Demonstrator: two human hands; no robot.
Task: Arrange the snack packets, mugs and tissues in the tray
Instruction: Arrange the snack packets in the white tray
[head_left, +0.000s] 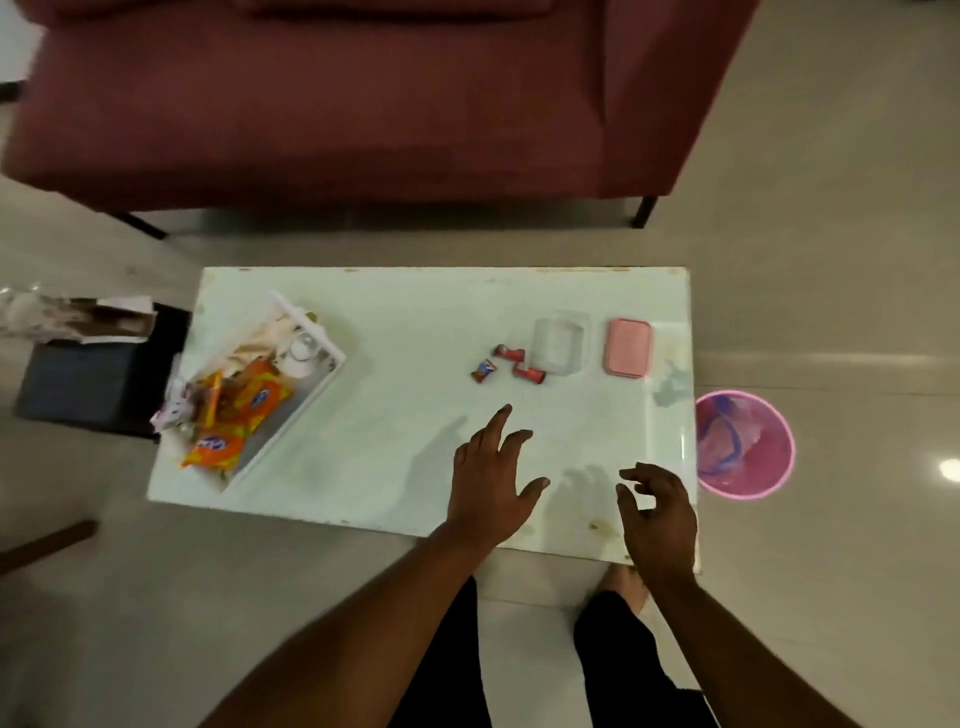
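Observation:
A white tray (311, 384) lies at an angle on the left of the white table (415, 322). It holds orange snack packets (244, 410), a white mug (301, 353) and crumpled tissues (257, 343). Three small red sweet wrappers (506, 364) lie near the table's middle right, beside a clear plastic container (561, 343) and its pink lid (627, 347). My left hand (488, 478) hovers over the table with fingers spread, just short of the wrappers. My right hand (657, 512) hangs over the front right corner, fingers loosely curled, holding nothing.
A maroon sofa (363, 104) stands behind the table. A pink waste bin (743, 444) sits on the floor at the right edge. A dark stool with paper and clutter (98, 364) is to the left. My legs are below the table's front edge.

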